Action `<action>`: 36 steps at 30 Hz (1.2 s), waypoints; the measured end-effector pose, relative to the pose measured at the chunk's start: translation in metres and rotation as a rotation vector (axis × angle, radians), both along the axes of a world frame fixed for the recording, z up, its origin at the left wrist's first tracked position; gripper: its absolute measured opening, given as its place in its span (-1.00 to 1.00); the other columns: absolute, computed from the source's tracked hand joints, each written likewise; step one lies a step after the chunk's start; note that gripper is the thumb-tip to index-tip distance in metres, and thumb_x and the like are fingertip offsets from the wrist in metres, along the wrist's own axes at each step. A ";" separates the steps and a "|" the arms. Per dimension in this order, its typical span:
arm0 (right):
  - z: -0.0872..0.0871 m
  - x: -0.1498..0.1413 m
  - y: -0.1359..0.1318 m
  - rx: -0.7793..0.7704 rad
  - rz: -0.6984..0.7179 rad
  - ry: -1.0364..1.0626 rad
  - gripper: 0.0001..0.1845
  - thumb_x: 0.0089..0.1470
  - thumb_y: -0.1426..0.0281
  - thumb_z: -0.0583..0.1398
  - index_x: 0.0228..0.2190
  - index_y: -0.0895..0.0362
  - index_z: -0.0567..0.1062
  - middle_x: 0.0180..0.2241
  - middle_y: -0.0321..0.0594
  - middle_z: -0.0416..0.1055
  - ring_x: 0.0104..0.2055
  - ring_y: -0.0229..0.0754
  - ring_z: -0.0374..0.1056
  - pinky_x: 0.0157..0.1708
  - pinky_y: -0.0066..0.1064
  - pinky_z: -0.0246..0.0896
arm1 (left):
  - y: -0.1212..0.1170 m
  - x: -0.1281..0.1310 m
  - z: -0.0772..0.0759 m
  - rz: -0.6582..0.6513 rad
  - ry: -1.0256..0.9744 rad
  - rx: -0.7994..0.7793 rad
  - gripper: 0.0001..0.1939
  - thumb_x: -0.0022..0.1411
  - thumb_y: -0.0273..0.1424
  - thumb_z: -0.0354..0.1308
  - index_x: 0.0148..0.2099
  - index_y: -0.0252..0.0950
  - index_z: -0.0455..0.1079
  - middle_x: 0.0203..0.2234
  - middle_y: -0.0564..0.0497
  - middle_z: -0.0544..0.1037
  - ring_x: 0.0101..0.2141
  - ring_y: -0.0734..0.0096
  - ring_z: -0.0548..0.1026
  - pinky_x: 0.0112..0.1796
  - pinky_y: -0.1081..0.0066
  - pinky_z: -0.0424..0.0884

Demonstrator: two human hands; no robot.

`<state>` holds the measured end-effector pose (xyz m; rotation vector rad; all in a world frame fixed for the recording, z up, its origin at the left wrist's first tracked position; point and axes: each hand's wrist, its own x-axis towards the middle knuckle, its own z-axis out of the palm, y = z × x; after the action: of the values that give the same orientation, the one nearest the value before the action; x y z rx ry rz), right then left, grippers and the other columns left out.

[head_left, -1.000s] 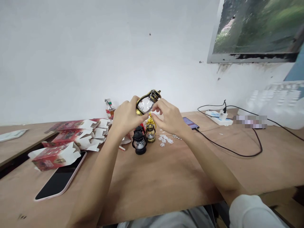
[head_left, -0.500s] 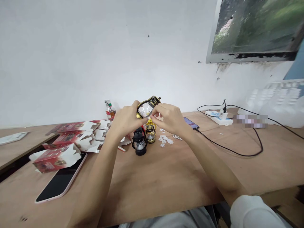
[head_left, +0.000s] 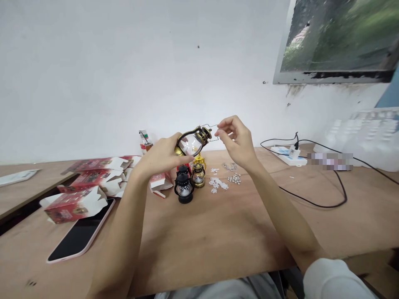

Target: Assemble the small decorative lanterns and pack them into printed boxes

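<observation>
My left hand (head_left: pixel 160 157) is closed around the base end of a small black-and-gold lantern (head_left: pixel 190 143) with a clear globe. The lantern is tilted, its top pointing up and to the right. At that top end, my right hand (head_left: pixel 236 139) pinches the thin wire handle (head_left: pixel 209 125) between thumb and fingers. Below the held lantern, several small lanterns stand on the table: a black one (head_left: pixel 184 189) in front, a bronze-gold one (head_left: pixel 198 175) beside it, and a yellow-gold one (head_left: pixel 200 159) and a red one partly hidden behind.
Small white pieces (head_left: pixel 218 184), round button-like discs (head_left: pixel 234 179) and wire bits (head_left: pixel 230 166) lie right of the lanterns. Red cartons (head_left: pixel 75 204) and a phone (head_left: pixel 81 232) lie at left. A power strip (head_left: pixel 288 156) with black cables is at right.
My right hand has moved right and up from the lantern's top, and the wire handle now stretches out from it. The lantern, in my left hand, shows more fully.
</observation>
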<state>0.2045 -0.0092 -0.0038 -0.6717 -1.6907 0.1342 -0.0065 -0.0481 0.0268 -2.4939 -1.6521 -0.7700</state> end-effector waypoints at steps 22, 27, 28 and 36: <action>-0.003 0.001 0.018 -0.101 0.215 0.099 -0.74 0.08 0.16 0.15 -0.45 0.09 0.32 -0.51 -0.35 0.29 -0.46 -0.33 0.22 -0.40 -0.41 0.17 | 0.024 0.007 -0.015 -0.227 -0.160 -0.065 -0.39 0.11 0.02 0.03 0.09 -0.26 0.29 -0.15 -0.08 0.53 -0.21 0.22 0.47 -0.26 0.36 0.33; -0.010 -0.014 0.009 -0.110 0.207 0.058 -0.74 0.06 0.21 0.17 -0.52 0.12 0.30 -0.54 -0.37 0.27 -0.47 -0.34 0.20 -0.38 -0.39 0.15 | 0.025 0.014 -0.019 0.004 -0.105 0.040 -0.44 0.12 0.05 -0.02 -0.06 -0.30 0.34 -0.34 -0.12 0.53 -0.37 0.20 0.46 -0.38 0.33 0.28; -0.012 -0.017 0.007 -0.105 0.197 0.024 -0.74 0.05 0.23 0.17 -0.53 0.12 0.29 -0.54 -0.36 0.27 -0.47 -0.34 0.20 -0.37 -0.39 0.14 | 0.025 0.015 -0.020 0.035 -0.091 0.057 -0.46 0.13 0.04 -0.02 -0.09 -0.30 0.34 -0.39 -0.11 0.52 -0.41 0.21 0.45 -0.41 0.34 0.26; -0.002 0.000 0.011 -0.130 0.165 0.140 -0.59 0.07 0.16 0.16 -0.64 0.09 0.20 -0.68 -0.40 0.15 -0.56 -0.34 0.16 -0.45 -0.39 0.12 | 0.027 -0.001 -0.016 -0.264 -0.088 -0.080 -0.43 0.10 -0.03 0.06 0.06 -0.25 0.25 -0.20 -0.08 0.52 -0.22 0.20 0.46 -0.27 0.33 0.35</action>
<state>0.2041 0.0020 -0.0057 -0.6034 -1.6108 0.4018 -0.0076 -0.0215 0.0112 -2.8114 -1.4200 -0.8646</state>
